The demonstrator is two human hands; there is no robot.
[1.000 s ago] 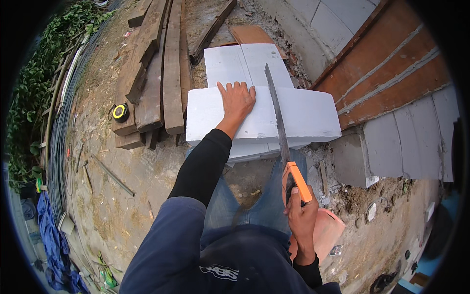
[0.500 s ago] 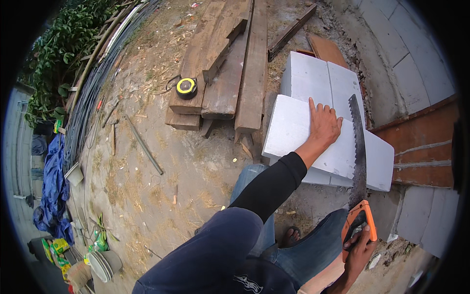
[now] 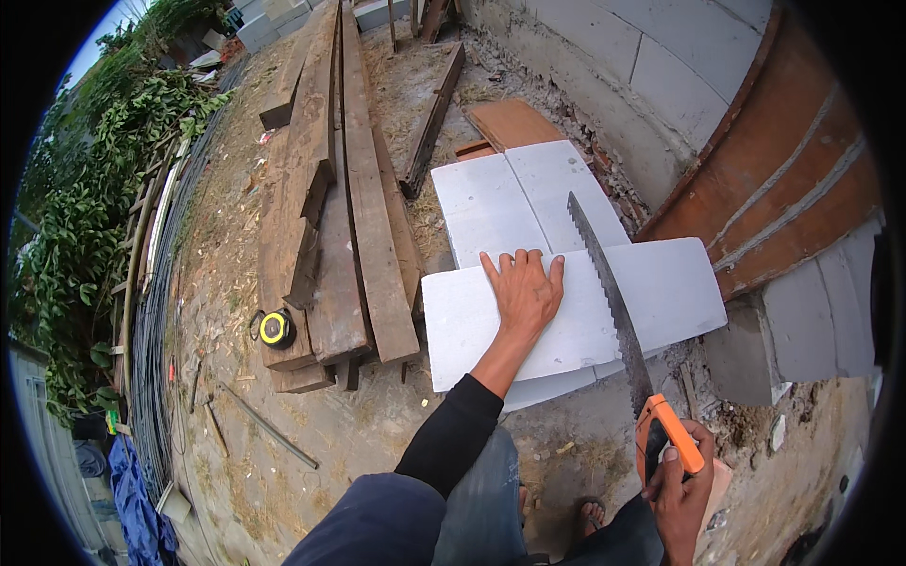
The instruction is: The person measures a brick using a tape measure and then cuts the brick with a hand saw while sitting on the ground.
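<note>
A long white lightweight block lies across other white blocks. On its top face, left of the middle, my left hand rests flat with the fingers spread. My right hand grips the orange handle of a handsaw. The saw's dark toothed blade passes over the block to the right of my left hand, its tip pointing away from me and its teeth to the left. Whether the blade has bitten into the block I cannot tell.
Thick wooden beams are stacked to the left, a yellow and black tape measure on their near end. A grey pipe and a hammer lie on the ground. On the right stand a block wall and a brown panel.
The view has swung right and up, so the blocks sit further left in it. The top block now lies more squarely across. Left hand stays on it; right hand still holds the saw.
</note>
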